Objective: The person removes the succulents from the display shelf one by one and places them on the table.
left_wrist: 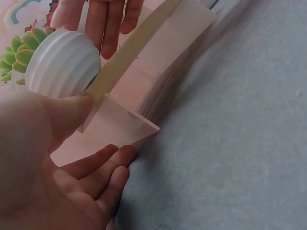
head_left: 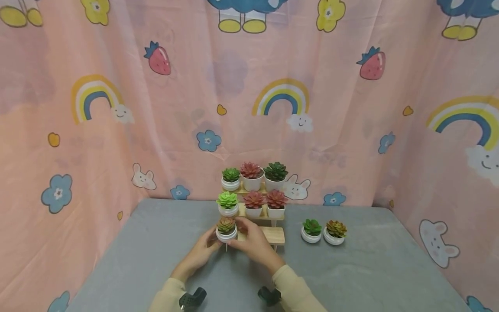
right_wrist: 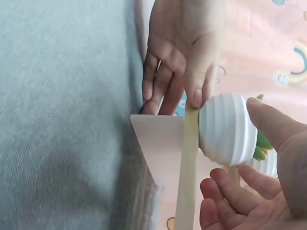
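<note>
A small succulent [head_left: 226, 225] in a ribbed white pot [right_wrist: 225, 128] sits at the left end of the lowest wooden shelf [head_left: 274, 235] of a three-tier stand. My right hand [head_left: 254, 242] holds this pot, thumb at its rim and fingertips along the opposite side [right_wrist: 247, 191]. On the other side is my left hand [head_left: 200, 249]. Its thumb [left_wrist: 72, 112] touches the shelf's end close to the pot's base, while its other fingers extend loosely beside the stand's pale leg panel [left_wrist: 122, 122].
Higher tiers carry several potted succulents, among them a bright green one [head_left: 228, 200] and a dark green one [head_left: 275, 171]. Two more pots, one green [head_left: 311, 230] and one yellowish-red [head_left: 335, 232], stand on the grey tabletop [head_left: 362, 268] at right. A pink patterned curtain [head_left: 249, 56] hangs behind.
</note>
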Action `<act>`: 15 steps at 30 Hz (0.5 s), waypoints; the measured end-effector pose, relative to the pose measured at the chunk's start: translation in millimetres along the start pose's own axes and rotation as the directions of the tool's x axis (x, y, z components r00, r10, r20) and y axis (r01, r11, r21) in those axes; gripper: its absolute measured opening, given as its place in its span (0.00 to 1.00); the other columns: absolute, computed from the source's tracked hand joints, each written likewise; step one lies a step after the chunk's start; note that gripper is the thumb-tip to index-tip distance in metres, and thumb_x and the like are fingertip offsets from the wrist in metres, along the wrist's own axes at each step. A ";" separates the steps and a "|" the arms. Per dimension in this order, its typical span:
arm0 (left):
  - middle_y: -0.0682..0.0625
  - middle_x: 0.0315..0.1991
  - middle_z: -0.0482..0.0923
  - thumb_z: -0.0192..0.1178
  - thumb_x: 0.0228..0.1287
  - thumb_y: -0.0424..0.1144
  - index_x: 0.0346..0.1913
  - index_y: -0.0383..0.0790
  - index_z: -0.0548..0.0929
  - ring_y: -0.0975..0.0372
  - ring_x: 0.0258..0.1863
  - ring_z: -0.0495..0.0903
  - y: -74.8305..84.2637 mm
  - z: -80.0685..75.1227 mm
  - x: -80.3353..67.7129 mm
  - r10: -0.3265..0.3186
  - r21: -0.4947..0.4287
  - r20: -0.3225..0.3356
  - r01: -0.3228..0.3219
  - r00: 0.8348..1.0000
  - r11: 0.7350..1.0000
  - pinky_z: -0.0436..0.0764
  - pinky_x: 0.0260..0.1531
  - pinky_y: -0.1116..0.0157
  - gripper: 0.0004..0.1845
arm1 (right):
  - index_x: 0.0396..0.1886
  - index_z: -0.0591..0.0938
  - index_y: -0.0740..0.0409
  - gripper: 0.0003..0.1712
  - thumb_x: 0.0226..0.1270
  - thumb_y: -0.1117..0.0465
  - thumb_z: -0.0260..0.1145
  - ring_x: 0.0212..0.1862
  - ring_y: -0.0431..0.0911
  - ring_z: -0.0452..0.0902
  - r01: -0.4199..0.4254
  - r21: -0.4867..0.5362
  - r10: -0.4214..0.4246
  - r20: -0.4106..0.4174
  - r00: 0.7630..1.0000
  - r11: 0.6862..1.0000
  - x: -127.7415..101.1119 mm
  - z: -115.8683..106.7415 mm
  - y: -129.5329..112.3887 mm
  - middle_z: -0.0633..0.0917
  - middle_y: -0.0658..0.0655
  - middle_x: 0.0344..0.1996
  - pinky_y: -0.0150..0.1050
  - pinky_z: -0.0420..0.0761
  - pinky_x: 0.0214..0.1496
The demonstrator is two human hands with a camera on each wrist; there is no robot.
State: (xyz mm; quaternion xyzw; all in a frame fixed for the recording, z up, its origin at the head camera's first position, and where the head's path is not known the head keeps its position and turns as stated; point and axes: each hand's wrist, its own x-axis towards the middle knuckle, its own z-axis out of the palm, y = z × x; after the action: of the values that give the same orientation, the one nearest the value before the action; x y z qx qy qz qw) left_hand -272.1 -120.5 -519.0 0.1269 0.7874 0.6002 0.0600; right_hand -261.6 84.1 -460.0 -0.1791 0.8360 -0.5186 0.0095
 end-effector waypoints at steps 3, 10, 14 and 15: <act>0.34 0.73 0.67 0.58 0.75 0.42 0.79 0.39 0.58 0.41 0.71 0.69 1.3 -0.3 0.2 -0.002 -0.002 0.004 0.002 1.000 1.000 0.67 0.72 0.42 0.35 | 0.69 0.73 0.61 0.40 0.59 0.58 0.79 0.65 0.57 0.77 -0.003 -0.008 0.003 -0.003 1.000 1.000 3.3 3.4 -0.2 0.80 0.63 0.64 0.55 0.77 0.68; 0.33 0.73 0.66 0.56 0.76 0.37 0.79 0.37 0.57 0.40 0.71 0.70 0.9 -0.4 0.6 0.032 0.004 0.019 -0.032 0.999 0.999 0.70 0.70 0.42 0.34 | 0.67 0.73 0.63 0.41 0.56 0.57 0.80 0.60 0.55 0.80 -0.020 -0.058 0.018 -0.030 0.999 0.998 9.5 10.3 -1.4 0.83 0.63 0.59 0.55 0.80 0.62; 0.33 0.73 0.66 0.55 0.76 0.33 0.79 0.37 0.57 0.40 0.72 0.68 0.6 -0.8 0.9 0.039 0.006 0.018 -0.040 0.999 0.999 0.69 0.70 0.42 0.34 | 0.65 0.75 0.63 0.39 0.56 0.58 0.80 0.54 0.50 0.79 -0.027 -0.068 0.026 -0.013 1.000 0.997 11.9 12.8 -3.2 0.84 0.61 0.56 0.50 0.81 0.56; 0.33 0.73 0.66 0.55 0.76 0.33 0.79 0.37 0.57 0.40 0.72 0.68 0.6 -1.1 0.9 0.038 0.008 0.019 -0.038 0.999 0.999 0.69 0.71 0.42 0.33 | 0.65 0.76 0.63 0.38 0.56 0.58 0.80 0.52 0.49 0.79 -0.028 -0.073 0.027 -0.008 1.000 0.997 12.3 13.1 -3.6 0.84 0.60 0.55 0.48 0.81 0.54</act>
State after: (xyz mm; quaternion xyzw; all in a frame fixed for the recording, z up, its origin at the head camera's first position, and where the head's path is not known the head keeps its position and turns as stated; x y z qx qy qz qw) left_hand -273.2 -121.1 -518.1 0.1477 0.7867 0.5969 0.0555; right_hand -269.5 67.6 -460.8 -0.1659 0.8568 -0.4881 0.0071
